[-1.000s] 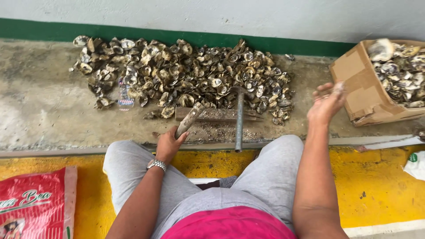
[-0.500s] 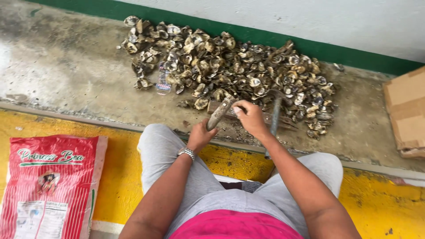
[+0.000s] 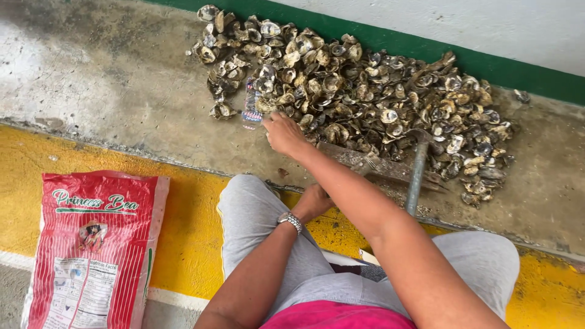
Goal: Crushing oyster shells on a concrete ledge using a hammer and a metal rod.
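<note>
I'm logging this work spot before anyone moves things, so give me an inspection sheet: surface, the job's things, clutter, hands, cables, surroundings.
Surface: worn grey concrete ledge, stained, with a yellow painted strip along its near edge.
Job's things: big pile of shells on the ledge; hammer lying by the pile; flat rusty metal bar beside it.
Clutter: small plastic bottle at the pile's edge; red printed sack flat on the floor.
Hands: right hand reaches across to the pile's near edge by the bottle; left hand rests low by the knee, largely hidden.
Cables: nothing seen.
Surroundings: white wall with a green base band.
</note>
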